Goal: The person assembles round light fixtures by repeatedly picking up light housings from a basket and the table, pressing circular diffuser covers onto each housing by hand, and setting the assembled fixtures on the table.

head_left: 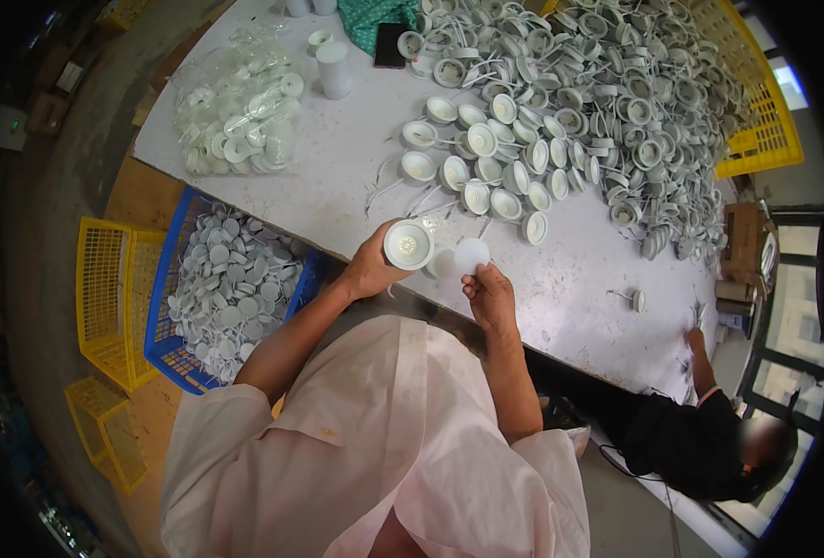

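One head-worn fisheye camera looks steeply down, close over the white table (356,177), far edge curving at right.

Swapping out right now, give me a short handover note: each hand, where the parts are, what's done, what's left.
Left hand: holds a round white lamp housing, open face up, above the table edge.
Right hand: pinches a thin white disc beside the housing, not yet seated.
Parts: more discs in the blue crate at the left; a bagged batch on the table.
Done: cannot tell which housings are finished.
Left: likely the large heap of wired housings across the table.
A co-worker's hand works at the far right.
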`<state>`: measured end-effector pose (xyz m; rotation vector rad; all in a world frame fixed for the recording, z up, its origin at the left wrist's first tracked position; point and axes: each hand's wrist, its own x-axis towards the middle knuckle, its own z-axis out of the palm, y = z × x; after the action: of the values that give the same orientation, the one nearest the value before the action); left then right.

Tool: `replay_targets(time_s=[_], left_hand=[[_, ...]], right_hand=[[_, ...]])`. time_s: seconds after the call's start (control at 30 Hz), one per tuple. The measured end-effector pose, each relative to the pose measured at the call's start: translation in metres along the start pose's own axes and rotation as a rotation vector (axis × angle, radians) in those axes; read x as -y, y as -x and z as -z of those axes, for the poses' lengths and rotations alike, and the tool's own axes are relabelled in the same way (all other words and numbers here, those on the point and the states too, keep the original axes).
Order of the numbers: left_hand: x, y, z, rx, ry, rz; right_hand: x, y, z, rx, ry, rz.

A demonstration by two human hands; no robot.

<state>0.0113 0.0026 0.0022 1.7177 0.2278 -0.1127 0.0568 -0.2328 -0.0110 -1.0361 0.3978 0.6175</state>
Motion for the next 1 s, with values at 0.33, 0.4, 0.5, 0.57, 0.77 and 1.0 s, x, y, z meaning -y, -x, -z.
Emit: replay_targets(time_s=[0.33, 0.4, 0.5, 0.57, 0.77, 1.0], left_hand=[[-0.006, -0.012, -0.012, 0.129, 0.087, -0.022], [-0.003, -0.012, -0.012, 0.143, 0.074, -0.030], [-0.007, -0.010, -0.011, 0.167, 0.070, -0.058], [-0.009, -0.008, -0.011, 0.177, 0.079, -0.077], [-0.001, -0.007, -0.012, 0.293, 0.289, -0.039], [-0.005, -0.003, -0.010, 0.339, 0.423, -0.043]], right_hand=[[0.015, 0.014, -0.018, -0.054, 0.090, 0.081], [0.015, 0.015, -0.022, -0.061, 0.094, 0.066], [0.012, 0.018, -0.030, -0.094, 0.145, 0.149], [0.010, 0.023, -0.036, -0.161, 0.582, 0.481], [0.007, 0.023, -0.044, 0.001, 1.395, 1.358], [-0.006, 0.021, -0.042, 0.076, 1.495, 1.370]])
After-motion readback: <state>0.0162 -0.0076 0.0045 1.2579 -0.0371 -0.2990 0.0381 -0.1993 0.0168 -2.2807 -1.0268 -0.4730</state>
